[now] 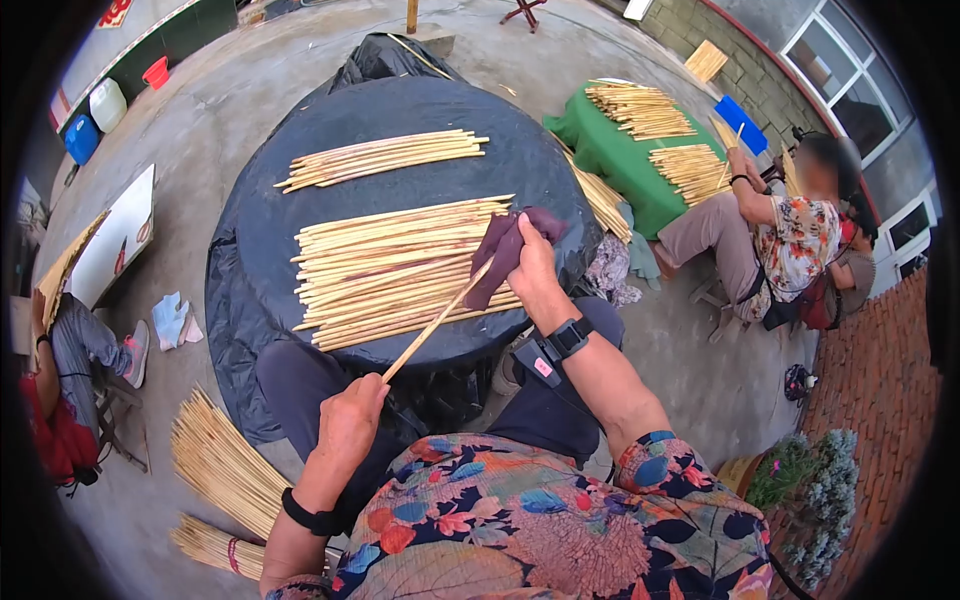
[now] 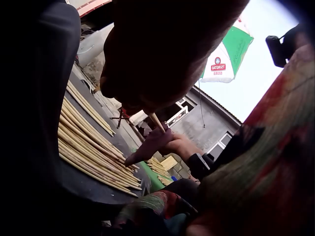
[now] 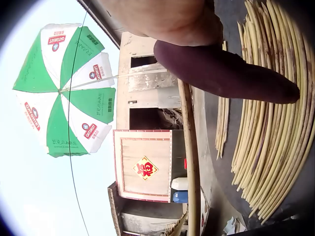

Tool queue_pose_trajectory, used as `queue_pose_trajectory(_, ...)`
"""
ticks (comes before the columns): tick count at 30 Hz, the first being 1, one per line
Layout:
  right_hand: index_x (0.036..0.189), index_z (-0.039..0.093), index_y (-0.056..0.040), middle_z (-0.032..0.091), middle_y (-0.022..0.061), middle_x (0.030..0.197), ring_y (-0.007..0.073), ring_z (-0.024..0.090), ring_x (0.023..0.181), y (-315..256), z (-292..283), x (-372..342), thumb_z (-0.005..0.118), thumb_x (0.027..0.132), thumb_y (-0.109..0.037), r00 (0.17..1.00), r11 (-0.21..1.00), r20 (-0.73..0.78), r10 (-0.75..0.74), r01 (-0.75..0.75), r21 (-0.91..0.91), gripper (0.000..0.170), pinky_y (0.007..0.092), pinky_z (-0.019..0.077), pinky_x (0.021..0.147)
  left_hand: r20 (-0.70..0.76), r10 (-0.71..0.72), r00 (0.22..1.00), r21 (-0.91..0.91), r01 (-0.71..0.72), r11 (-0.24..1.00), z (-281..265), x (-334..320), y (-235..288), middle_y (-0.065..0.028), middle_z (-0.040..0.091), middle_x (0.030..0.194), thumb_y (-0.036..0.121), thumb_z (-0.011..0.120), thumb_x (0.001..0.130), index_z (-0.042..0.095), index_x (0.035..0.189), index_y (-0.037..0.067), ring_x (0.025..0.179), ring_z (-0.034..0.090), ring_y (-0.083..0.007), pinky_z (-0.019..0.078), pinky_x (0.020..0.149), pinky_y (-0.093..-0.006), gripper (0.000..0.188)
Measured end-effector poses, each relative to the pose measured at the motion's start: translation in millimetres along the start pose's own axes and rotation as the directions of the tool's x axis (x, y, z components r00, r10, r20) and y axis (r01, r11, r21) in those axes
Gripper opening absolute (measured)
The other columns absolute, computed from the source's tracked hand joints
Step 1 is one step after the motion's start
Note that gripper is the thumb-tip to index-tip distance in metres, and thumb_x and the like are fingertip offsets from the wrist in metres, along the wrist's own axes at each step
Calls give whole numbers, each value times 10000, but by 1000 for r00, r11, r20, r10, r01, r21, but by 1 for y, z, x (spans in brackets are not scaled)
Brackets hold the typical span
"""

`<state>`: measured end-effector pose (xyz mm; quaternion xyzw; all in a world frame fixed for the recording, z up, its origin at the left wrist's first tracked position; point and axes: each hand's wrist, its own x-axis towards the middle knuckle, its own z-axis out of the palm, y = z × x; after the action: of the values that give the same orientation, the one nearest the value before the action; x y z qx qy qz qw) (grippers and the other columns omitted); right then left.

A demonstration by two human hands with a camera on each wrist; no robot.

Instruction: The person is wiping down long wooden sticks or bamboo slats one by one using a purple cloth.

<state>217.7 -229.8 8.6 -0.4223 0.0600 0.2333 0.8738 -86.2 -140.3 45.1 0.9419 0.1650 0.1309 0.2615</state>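
My left hand (image 1: 350,418) grips the lower end of a thin pale stick (image 1: 432,328) that slants up to the right across my lap. Around the stick's other end, my right hand (image 1: 535,262) holds a dark purple cloth (image 1: 497,248), part of which hangs down over the pile. The right wrist view shows the cloth (image 3: 231,73) bunched under the fingers, with the stick (image 3: 189,162) running out of it. Beneath and beyond both hands, a wide row of similar sticks (image 1: 390,265) lies on the black-covered round table (image 1: 260,200). A smaller row of sticks (image 1: 385,157) lies farther back.
Bundles of sticks (image 1: 225,460) stand on the ground at my left. To the right, a seated person (image 1: 790,220) handles sticks beside a green-covered table (image 1: 640,185). Another person (image 1: 75,350) sits at far left near a white board (image 1: 120,240). A potted plant (image 1: 815,490) is low right.
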Motion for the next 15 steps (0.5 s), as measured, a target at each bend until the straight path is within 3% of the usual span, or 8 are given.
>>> queue_pose_trajectory(4, 987, 503, -46, 561, 87, 955, 205, 559, 851, 0, 22, -32, 470, 887, -230, 999, 998, 35, 38, -40, 51, 212, 366, 467, 779, -93, 43, 995, 114, -32, 993, 2, 11, -1, -115, 509, 661, 156, 551, 808, 456, 782, 74, 592, 543, -314, 430, 488, -393, 129)
queue_pose_trajectory(6, 1009, 484, -43, 542, 60, 941, 168, 537, 882, 16, 24, -50, 505, 870, -226, 982, 995, 160, 97, -99, 6, 231, 322, 452, 775, -109, 55, 993, 122, -41, 992, 8, 22, 2, -114, 511, 663, 156, 551, 806, 459, 789, 70, 588, 543, -311, 432, 488, -390, 128)
queue_pose_trajectory(8, 1059, 473, -60, 521, 49, 1057, 168, 502, 985, 43, 24, -76, 487, 880, -218, 970, 992, 210, 121, -113, -49, 239, 338, 406, 875, -138, 71, 988, 86, -59, 994, 18, 36, 9, -117, 520, 668, 161, 544, 811, 450, 783, 63, 589, 547, -312, 440, 495, -390, 138)
queue_pose_trajectory(10, 1078, 471, -66, 512, 32, 1076, 150, 483, 1004, 52, 26, -94, 497, 876, -212, 965, 985, 200, 171, -166, -42, 251, 325, 383, 897, -123, 67, 990, 96, -56, 994, 25, 43, 14, -125, 524, 672, 164, 531, 820, 451, 785, 62, 597, 549, -315, 440, 497, -394, 134)
queue_pose_trajectory(12, 1072, 487, -44, 539, 45, 1052, 164, 518, 968, 52, 17, -88, 516, 862, -206, 965, 987, 210, 156, -144, -75, 266, 324, 405, 875, -100, 53, 994, -12, -55, 998, 29, 42, 15, -145, 530, 675, 163, 511, 837, 447, 789, 54, 624, 541, -349, 430, 518, -411, 135)
queue_pose_trajectory(14, 1062, 492, -37, 555, 48, 1023, 168, 533, 947, 36, 25, -84, 517, 859, -204, 974, 994, 204, 99, -86, -70, 263, 324, 415, 862, 33, -33, 999, -291, 41, 956, 27, 39, 12, -161, 519, 654, 166, 489, 859, 462, 791, 47, 613, 504, -371, 408, 517, -380, 140)
queue_pose_trajectory(15, 1048, 495, -42, 558, 51, 1016, 169, 534, 947, 32, 19, -69, 511, 862, -205, 974, 998, 219, 61, -54, -40, 248, 326, 420, 857, 31, -36, 999, -287, 43, 957, 25, 36, 10, -161, 519, 654, 166, 489, 859, 462, 791, 47, 613, 504, -371, 408, 517, -380, 140)
